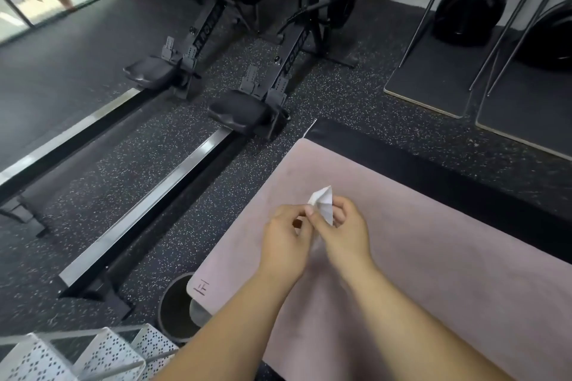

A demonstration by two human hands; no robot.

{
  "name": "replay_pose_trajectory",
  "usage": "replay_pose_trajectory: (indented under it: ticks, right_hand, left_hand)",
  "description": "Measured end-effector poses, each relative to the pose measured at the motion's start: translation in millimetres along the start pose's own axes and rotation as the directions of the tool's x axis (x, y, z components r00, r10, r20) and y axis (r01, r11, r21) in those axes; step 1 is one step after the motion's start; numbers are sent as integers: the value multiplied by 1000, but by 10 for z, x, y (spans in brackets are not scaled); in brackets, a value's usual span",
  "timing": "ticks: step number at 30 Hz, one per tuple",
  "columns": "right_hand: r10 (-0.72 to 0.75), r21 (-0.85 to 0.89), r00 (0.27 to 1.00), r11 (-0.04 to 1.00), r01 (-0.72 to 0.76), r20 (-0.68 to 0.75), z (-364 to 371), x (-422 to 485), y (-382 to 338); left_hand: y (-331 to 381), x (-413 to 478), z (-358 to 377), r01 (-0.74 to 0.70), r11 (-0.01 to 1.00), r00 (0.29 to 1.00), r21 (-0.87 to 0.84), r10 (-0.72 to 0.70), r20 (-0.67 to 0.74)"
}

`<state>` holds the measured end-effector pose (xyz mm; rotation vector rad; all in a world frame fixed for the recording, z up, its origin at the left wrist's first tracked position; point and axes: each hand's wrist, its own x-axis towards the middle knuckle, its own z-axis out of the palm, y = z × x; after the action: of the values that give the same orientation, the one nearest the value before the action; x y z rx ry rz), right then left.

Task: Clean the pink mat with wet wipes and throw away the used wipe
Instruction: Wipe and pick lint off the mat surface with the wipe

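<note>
The pink mat (pixel 418 272) looks matt and soft; the floor (pixel 173 164) is rough speckled rubber; the rowing machine rails (pixel 161 195) are glossy brushed metal.

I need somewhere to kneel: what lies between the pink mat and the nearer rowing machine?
Head view: only bare speckled floor separates the pink mat from the nearer rowing machine.

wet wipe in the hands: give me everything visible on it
The wet wipe is white, thin and soft-looking, bunched into a pointed fold with its tip aimed up and away. It is held over the pink mat, near the mat's left end. The right hand pinches it between thumb and fingers. The left hand appears to grip its lower part, which is mostly hidden between the hands. Wetness or dirt cannot be told.
</note>
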<state>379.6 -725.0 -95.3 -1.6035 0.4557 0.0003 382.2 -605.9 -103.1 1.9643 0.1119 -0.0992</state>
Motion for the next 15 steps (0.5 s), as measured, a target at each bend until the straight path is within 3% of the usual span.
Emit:
replay_pose_trajectory:
  ticks: [8, 15]
  right_hand:
    - [106, 206, 973, 976, -62, -206, 411, 549, 885]
    - [98, 176, 964, 983, -55, -248, 603, 860, 1565]
  left_hand:
    - [-1035, 429, 252, -223, 973, 967, 57, 214, 135]
    - [-1873, 713, 394, -388, 911, 909, 138, 354, 220]
